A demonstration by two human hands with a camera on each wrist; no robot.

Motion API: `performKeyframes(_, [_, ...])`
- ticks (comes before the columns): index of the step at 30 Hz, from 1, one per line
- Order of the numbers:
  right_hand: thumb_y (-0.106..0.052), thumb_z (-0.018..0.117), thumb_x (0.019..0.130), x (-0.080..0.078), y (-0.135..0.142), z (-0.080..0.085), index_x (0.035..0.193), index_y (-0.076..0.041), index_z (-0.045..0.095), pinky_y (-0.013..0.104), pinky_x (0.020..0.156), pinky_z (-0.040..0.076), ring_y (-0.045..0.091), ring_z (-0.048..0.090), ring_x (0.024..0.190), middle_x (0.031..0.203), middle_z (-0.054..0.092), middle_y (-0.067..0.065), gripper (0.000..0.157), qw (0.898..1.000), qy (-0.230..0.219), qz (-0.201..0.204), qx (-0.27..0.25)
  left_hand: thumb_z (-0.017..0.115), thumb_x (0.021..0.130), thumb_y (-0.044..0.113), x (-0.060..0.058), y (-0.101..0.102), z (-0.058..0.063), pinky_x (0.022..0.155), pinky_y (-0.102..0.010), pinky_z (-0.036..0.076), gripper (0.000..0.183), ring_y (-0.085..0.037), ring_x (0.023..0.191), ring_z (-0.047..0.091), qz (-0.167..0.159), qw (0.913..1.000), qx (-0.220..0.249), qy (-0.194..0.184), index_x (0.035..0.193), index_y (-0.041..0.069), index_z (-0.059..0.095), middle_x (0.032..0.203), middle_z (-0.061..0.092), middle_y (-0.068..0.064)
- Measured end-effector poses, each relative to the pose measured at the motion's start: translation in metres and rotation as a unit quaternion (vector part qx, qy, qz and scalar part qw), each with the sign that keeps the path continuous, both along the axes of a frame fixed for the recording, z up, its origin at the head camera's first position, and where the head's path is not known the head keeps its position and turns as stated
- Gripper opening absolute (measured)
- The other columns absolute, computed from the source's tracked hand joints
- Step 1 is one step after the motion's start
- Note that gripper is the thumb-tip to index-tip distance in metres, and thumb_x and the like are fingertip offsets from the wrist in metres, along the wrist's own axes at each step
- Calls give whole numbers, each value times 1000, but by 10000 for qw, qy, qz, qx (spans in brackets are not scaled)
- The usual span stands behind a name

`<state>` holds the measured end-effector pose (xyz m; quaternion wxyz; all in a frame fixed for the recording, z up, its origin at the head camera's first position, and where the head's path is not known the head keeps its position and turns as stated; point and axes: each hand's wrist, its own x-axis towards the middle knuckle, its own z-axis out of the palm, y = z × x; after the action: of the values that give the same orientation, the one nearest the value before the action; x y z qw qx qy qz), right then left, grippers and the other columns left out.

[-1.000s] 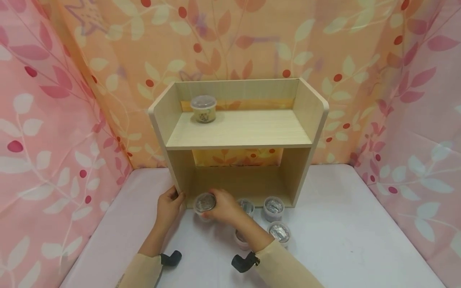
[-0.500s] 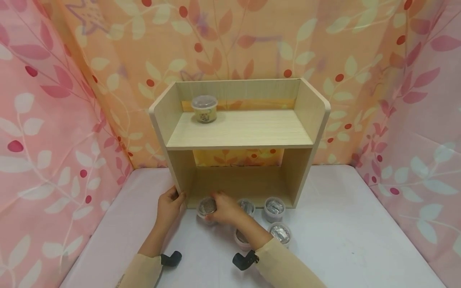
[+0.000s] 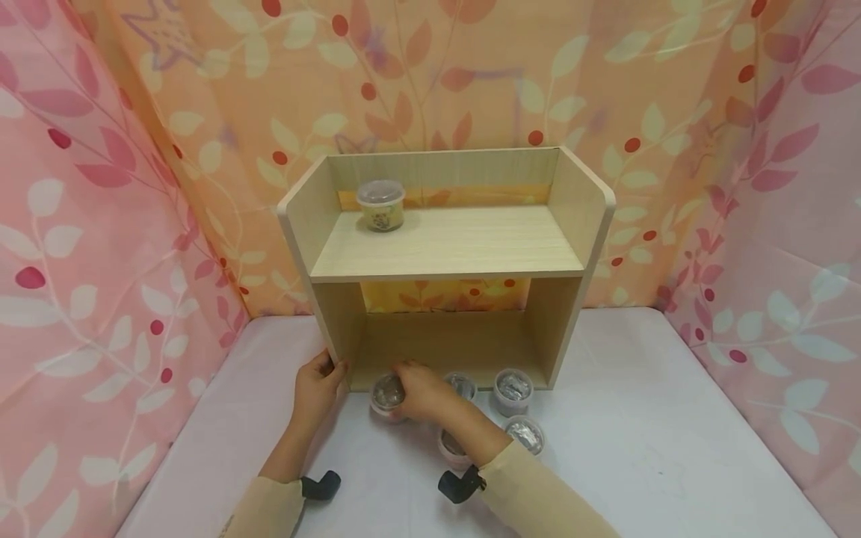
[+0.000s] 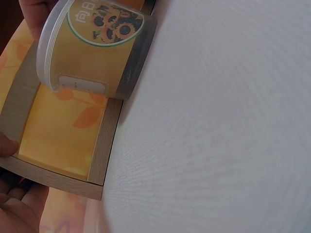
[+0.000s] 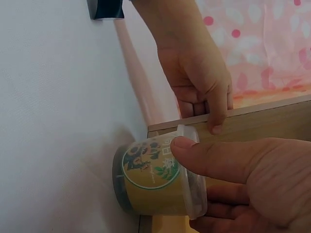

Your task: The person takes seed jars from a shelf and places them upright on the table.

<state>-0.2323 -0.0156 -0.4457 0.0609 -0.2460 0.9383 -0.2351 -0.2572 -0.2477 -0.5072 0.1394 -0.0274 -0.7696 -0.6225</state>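
Note:
My right hand (image 3: 425, 392) holds a small round plastic tub (image 3: 386, 393) with a clear lid, in front of the shelf unit's lower left corner. The tub's yellow label with sunflowers (image 4: 116, 25) shows in the left wrist view. Its base is at the white tabletop and looks to touch it. In the right wrist view, the thumb (image 5: 214, 158) presses the lid's rim, with fingers round the far side. My left hand (image 3: 316, 392) pinches the left side panel of the pale wooden shelf (image 3: 447, 274), thumb inside and fingers outside.
Another lidded tub (image 3: 381, 205) stands at the left of the upper shelf. Several tubs stand on the table right of my right hand, including a back right tub (image 3: 513, 391) and a front right tub (image 3: 525, 433). Patterned curtains (image 3: 471, 67) surround the table.
My right hand has brought the tub slightly down, toward me and to the right. The left hand has stayed on the side panel.

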Motion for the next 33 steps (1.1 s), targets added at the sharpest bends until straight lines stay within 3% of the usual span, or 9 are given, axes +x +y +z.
performKeyframes(5, [-25, 94, 73, -1, 2, 3, 143, -3, 56, 42, 109, 48, 31, 57, 129, 141, 59, 15, 83, 9998, 46, 64, -155, 64, 99, 3, 5, 3, 9, 86, -10, 53, 44, -39, 124, 62, -74, 9998, 81, -137, 140, -9, 56, 136, 62, -27])
performKeyframes(12, [-27, 86, 83, -1, 10, 10, 143, 0, 55, 47, 109, 49, 35, 57, 130, 140, 60, 20, 73, 9987, 197, -7, -480, 61, 99, -1, 17, 9, 31, 87, -11, 53, 44, -42, 125, 60, -99, 9998, -81, -181, 140, -13, 53, 137, 59, -31])
performKeyframes(20, [-27, 80, 89, 4, 28, 29, 141, -5, 58, 50, 109, 48, 36, 57, 130, 139, 62, 16, 61, 9926, 464, -29, -1126, 65, 99, 6, 2, 2, 5, 91, -16, 53, 46, -37, 126, 61, -26, 9998, -89, -169, 142, -7, 55, 138, 61, -25])
performKeyframes(26, [-28, 76, 93, 13, 39, 58, 141, -7, 59, 49, 109, 48, 31, 58, 130, 140, 61, 11, 55, 9872, 508, 81, -1511, 65, 99, 7, 1, 1, 2, 90, -18, 54, 47, -38, 124, 62, -10, 9999, -168, 25, 142, -7, 55, 137, 62, -25])
performKeyframes(33, [-26, 76, 93, 23, 48, 102, 139, -9, 62, 45, 114, 44, 24, 55, 134, 139, 64, 5, 50, 9824, 505, 366, -1762, 65, 99, 6, 0, 1, 0, 89, -15, 54, 48, -36, 126, 60, 2, 10000, -75, -37, 143, -8, 53, 139, 60, -26])
